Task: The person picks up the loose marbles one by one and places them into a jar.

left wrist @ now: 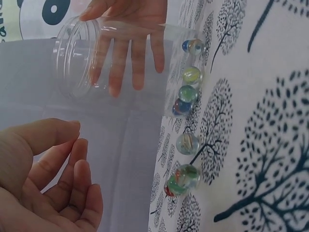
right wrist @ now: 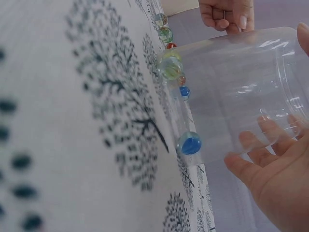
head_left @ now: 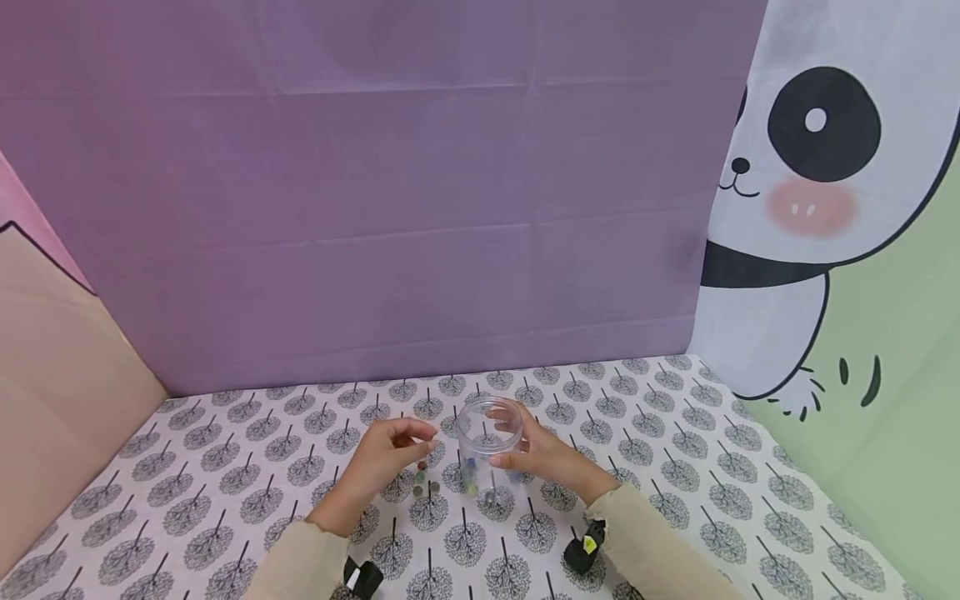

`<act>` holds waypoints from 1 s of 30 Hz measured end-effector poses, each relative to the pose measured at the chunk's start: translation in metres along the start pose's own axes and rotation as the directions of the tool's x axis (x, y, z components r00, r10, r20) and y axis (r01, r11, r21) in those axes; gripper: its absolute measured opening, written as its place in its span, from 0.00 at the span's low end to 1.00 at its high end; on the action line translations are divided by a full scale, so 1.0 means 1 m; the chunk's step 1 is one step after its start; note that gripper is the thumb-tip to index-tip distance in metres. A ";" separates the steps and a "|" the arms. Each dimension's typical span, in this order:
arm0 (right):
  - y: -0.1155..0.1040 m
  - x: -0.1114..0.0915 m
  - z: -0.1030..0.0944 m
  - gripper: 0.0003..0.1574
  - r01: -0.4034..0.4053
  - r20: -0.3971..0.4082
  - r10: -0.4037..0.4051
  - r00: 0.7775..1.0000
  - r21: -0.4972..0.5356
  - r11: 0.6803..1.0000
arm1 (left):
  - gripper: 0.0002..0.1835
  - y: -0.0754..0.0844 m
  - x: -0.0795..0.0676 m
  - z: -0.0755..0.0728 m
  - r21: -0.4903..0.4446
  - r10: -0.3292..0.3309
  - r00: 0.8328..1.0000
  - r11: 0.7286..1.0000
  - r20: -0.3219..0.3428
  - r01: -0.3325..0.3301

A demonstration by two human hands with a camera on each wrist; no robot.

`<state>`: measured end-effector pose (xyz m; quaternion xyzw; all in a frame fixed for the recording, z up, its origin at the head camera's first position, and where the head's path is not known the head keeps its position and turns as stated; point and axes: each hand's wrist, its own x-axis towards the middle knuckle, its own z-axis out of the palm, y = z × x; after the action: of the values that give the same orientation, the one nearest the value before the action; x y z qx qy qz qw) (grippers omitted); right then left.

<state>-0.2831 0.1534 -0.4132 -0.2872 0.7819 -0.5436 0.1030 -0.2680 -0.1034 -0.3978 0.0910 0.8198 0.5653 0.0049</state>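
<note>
A clear plastic jar (head_left: 480, 462) stands upright and uncovered on the patterned cloth. My right hand (head_left: 543, 450) grips it from the right, thumb in front and fingers round the back. Several glass marbles lie in its bottom, among them a blue one (right wrist: 189, 143) and a yellow-green one (right wrist: 170, 67). Left of the jar, my left hand (head_left: 386, 454) hovers above the cloth with loosely bent fingers; nothing shows between its thumb and forefinger. Below that hand several loose marbles lie close together, including a red one (head_left: 422, 465) and a clear one (left wrist: 187, 144).
A white cloth (head_left: 262, 504) printed with dark trees covers the table. Behind it hangs a purple backdrop (head_left: 405, 183), with a panda-printed sheet (head_left: 795, 317) on the right and a beige panel (head_left: 67, 358) on the left.
</note>
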 end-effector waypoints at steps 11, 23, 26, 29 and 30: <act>0.000 0.000 0.000 0.52 -0.005 0.004 0.005 1.000 0.008 1.000 | 0.11 -0.008 0.000 -0.007 0.035 0.018 1.000 0.999 0.024 -0.019; -0.002 0.000 0.000 0.53 -0.004 0.001 0.004 1.000 0.009 1.000 | 0.12 -0.018 0.002 -0.011 0.060 0.001 0.997 0.998 0.076 -0.005; -0.002 0.000 0.000 0.52 -0.001 0.002 0.001 1.000 0.009 1.000 | 0.12 -0.018 0.002 -0.011 0.083 -0.024 0.997 0.996 0.074 0.018; -0.001 0.000 0.000 0.50 -0.001 0.002 0.001 1.000 0.009 1.000 | 0.12 -0.018 0.000 -0.012 0.104 -0.039 0.996 0.994 0.080 0.030; -0.001 0.000 0.000 0.50 -0.001 0.002 0.001 1.000 0.007 1.000 | 0.13 -0.018 0.000 -0.012 0.107 -0.043 0.996 0.994 0.084 0.034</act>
<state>-0.2829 0.1532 -0.4122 -0.2869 0.7800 -0.5461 0.1049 -0.2720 -0.1210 -0.4098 0.0995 0.8490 0.5168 0.0463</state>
